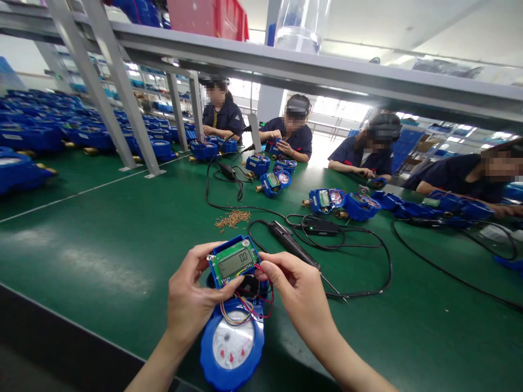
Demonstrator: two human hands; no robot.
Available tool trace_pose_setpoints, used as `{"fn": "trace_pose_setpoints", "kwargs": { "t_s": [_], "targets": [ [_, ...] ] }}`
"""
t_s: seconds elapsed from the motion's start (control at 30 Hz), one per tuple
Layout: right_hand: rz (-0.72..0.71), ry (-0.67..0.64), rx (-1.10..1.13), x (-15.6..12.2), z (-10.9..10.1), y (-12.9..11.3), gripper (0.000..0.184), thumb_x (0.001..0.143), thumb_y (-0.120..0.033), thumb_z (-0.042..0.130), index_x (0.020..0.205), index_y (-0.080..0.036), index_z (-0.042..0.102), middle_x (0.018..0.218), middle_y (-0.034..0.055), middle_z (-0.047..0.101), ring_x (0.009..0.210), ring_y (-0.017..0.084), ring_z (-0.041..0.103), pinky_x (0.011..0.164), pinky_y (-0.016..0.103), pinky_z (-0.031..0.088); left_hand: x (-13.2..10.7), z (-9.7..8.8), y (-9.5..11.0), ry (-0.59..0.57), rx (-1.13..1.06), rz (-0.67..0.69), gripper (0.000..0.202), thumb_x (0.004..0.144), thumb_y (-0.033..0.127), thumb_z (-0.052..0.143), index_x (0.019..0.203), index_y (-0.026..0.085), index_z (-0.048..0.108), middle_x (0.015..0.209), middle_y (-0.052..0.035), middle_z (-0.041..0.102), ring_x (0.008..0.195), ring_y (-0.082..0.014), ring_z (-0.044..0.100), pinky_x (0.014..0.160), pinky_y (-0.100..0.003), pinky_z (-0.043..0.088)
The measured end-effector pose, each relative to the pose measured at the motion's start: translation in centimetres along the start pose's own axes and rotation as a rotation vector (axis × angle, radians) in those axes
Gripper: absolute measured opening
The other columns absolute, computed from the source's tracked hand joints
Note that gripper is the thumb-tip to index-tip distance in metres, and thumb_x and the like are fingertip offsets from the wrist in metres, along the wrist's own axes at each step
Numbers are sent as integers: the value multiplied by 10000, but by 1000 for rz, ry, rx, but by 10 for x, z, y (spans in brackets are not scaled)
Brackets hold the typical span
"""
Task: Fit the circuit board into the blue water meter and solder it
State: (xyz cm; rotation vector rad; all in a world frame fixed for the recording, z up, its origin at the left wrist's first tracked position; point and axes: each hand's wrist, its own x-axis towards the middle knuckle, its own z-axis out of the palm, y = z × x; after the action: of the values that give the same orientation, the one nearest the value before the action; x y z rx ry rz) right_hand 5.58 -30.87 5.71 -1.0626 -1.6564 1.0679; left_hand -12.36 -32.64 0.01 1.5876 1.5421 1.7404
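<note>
1. Your left hand [188, 294] is closed around a green circuit board [220, 255], thumb along its lower edge and fingers behind the left side.
2. Your right hand [300, 288] has thumb and forefinger pinched together on thin red wires [272, 299] at the board's right edge. Your two hands are near each other, with the board between them.
3. The board sits tilted toward you at the upper end of a blue meter [206, 354], just in front of you over the green table [122, 267]. Its grey display [236, 265] reads 0.0.
4. Below the board, coloured wires loop over the upper part of the meter's round white dial [232, 340], which has small red marks.
5. Beyond your hands lies a loose pile of small brass-coloured pieces [232, 219]. To its right, a black handheld tool [292, 243] with a thin metal shaft lies near a black box [321, 226] and looped cable.
6. Farther off, more blue meters [327, 200] stand on the table, and four co-workers in dark clothing sit across from you.
</note>
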Motion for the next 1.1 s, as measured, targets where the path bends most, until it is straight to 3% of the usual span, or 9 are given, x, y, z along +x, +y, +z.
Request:
{"fn": "trace_pose_setpoints", "kwargs": {
  "t_s": [0.13,0.27,0.33,0.43,0.53,0.77,0.97,1.1],
  "targets": [
    [134,86,187,0,2,7,184,767,-325,777,883,-186,749,859,39,758,792,190,703,739,300,555,1,0,1,-49,14,13,497,728,360,841,1159,246,620,1036,-27,697,912,-235,720,873,-403,623],
    [137,67,237,-1,0,10,290,850,-446,679,911,-171,752,833,56,752,768,190,706,752,326,561,2,0,-1,-50,18,22,514,723,371,843,1169,245,622,1075,-35,695,920,-241,718,839,-387,626],
    [160,42,270,-1,-2,7,313,817,-461,718,909,-164,743,792,50,747,727,182,706,729,320,566,2,-1,-3,-55,23,49,506,732,360,838,1176,247,623,1094,-36,694,926,-237,715,873,-391,609],
    [240,20,344,0,-4,4,343,622,-328,888,877,-168,724,757,18,747,697,162,706,718,290,575,3,-2,-4,-61,40,109,498,746,336,830,1188,251,617,1121,-40,692,957,-234,705,900,-381,586],
    [293,-3,394,1,-4,2,391,552,-255,924,875,-165,723,752,12,751,682,142,705,705,262,576,2,-3,-5,-61,41,125,505,750,320,830,1200,252,609,1133,-43,688,990,-237,694,908,-377,575],
    [281,-11,350,1,-3,0,250,671,-260,846,885,-169,754,717,3,720,586,121,640,579,248,526,-1,-2,-7,-36,18,89,515,738,354,834,1192,243,618,1136,-52,684,999,-252,697,945,-415,576],
    [160,-9,255,1,-4,3,160,781,-262,740,920,-184,754,784,-2,695,603,95,573,585,234,473,-2,-3,-6,-21,1,50,505,743,333,832,1190,244,615,1110,-43,687,967,-243,708,926,-401,583],
    [190,-13,284,0,-2,7,158,803,-298,742,894,-169,729,738,-12,655,603,84,529,570,213,423,-5,-3,-6,-16,-11,57,512,733,313,842,1188,249,618,1139,-41,683,994,-243,700,932,-394,577]
  ]
}}
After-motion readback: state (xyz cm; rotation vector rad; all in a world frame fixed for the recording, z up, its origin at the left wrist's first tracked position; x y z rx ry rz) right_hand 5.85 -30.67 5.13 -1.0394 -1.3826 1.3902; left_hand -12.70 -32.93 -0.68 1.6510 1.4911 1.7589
